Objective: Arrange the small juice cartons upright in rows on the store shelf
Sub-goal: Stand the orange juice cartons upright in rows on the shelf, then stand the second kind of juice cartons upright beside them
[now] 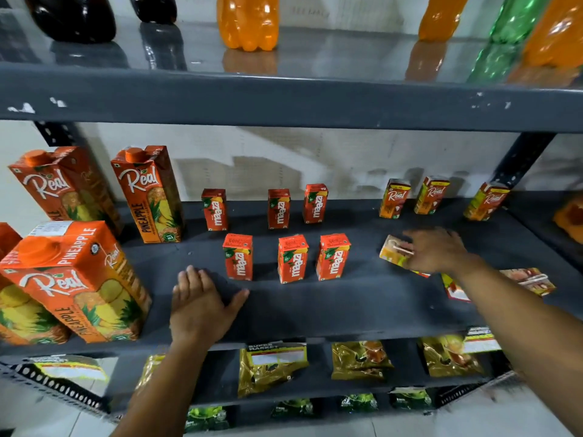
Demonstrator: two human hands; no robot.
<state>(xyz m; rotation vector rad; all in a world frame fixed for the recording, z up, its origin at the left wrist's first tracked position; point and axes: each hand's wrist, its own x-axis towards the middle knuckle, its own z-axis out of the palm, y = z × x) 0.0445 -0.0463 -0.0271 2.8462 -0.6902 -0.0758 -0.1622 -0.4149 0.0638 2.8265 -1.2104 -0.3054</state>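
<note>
Your right hand (437, 250) reaches across the middle shelf (347, 310) and lies over a tipped Real carton (392, 252), fingers spread and draped on it; you cannot tell whether they have closed around it. That carton lies on its side, straw face up, in front of the back row on the right. Your left hand (202, 302) rests flat on the shelf near the front edge, fingers loosely apart, holding nothing, just left of the front Maaza row.

Six Maaza cartons stand upright in two rows of three: the back row (279, 208) near the wall, the front row (292, 258) nearer you. To the right, three small Real cartons (431, 195) stand upright at the back, well spaced. Two more small cartons lie flat by your right forearm: one (530, 280) right of it, one (454, 290) partly hidden under it.

At the shelf's left stand large pineapple cartons (151, 193), with another (75, 279) at the front. The shelf above (284, 99) carries soda bottles (247, 22). The shelf below holds yellow packets (271, 367).
</note>
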